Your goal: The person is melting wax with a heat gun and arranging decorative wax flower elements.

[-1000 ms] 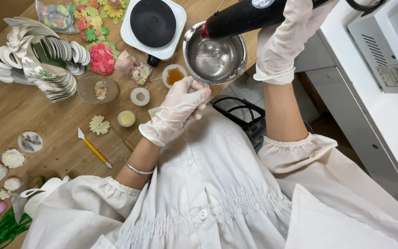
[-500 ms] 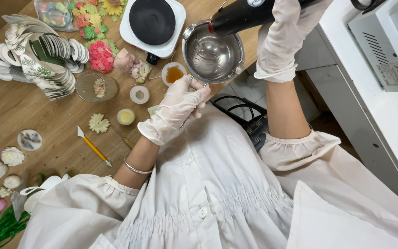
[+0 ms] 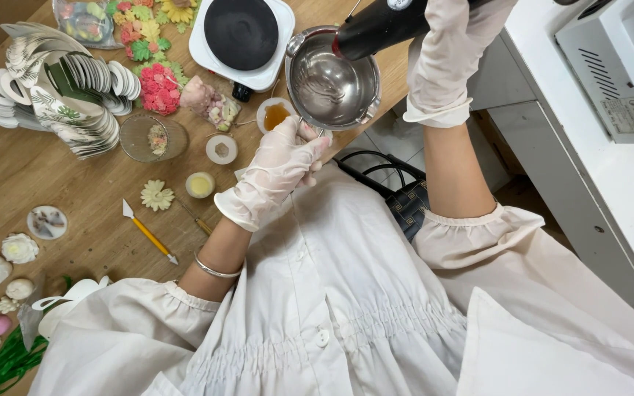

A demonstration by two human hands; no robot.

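The gloved left hand (image 3: 277, 170) closes its fingers on the shiny steel melting pot's (image 3: 329, 86) handle, steadying it, while the gloved right hand (image 3: 449, 59), fingers wrapped shut, aims a black heat gun (image 3: 379, 26) into it.

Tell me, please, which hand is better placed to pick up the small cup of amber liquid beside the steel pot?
Probably the left hand: it sits right next to the amber cup. The right hand grips the black heat tool over the steel pot.

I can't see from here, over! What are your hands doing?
Left hand grips steel pot by its handle. Right hand aims black heat gun into it. Nothing in the way.
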